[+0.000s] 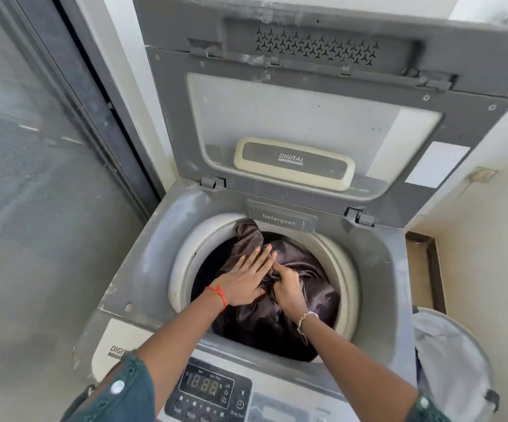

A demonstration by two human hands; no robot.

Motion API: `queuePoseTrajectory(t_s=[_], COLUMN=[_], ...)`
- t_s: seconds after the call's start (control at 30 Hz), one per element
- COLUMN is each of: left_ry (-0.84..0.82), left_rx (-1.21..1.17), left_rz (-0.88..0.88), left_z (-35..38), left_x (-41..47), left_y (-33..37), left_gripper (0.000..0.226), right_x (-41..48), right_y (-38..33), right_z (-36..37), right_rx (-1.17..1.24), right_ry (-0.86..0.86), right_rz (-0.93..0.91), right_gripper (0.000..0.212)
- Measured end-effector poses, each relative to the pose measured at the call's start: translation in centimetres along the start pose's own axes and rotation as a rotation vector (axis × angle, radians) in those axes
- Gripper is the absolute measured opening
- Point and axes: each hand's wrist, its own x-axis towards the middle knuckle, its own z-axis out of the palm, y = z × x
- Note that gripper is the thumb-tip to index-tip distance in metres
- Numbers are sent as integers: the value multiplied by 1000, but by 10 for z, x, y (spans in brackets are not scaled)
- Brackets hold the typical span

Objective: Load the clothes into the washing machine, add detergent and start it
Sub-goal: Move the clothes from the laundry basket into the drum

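A grey top-loading washing machine (143, 263) stands with its lid (292, 117) raised upright. Dark brown clothes (316, 287) fill the round drum opening, one corner draped over the back rim. My left hand (246, 278) lies flat on the cloth with fingers spread. My right hand (287, 287) is beside it, fingers curled into a fold of the fabric. A flap marked "Detergent" (280, 220) sits at the back edge of the opening. The control panel (213, 391) with a digital display is at the front, under my forearms.
A light grey laundry basket (450, 370) stands at the machine's right. A dark-framed glass door (48, 178) runs along the left. A white wall (496, 233) and tiled floor lie to the right.
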Motion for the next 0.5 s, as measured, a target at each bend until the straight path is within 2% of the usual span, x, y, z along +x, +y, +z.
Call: queuePoseTrajectory(t_s=[0.07,0.17,0.37,0.5], left_ry=[-44,-120,-234,-224], left_rx=[-25,-26,84,104], left_rz=[-24,-43,-44,-84], left_z=[13,35,77,79], left_x=[11,31,56,54], left_y=[-3,-7,-8,-2], left_gripper=[78,79,82,82], right_x=[10,22,36,37], right_y=[20,50,84,82], right_z=[11,22,20,2], right_rx=[-23,-97,-427,-618], right_ry=[-66,-160,-438,-489], right_rz=[49,168,385,360], right_gripper=[62,66,75,78])
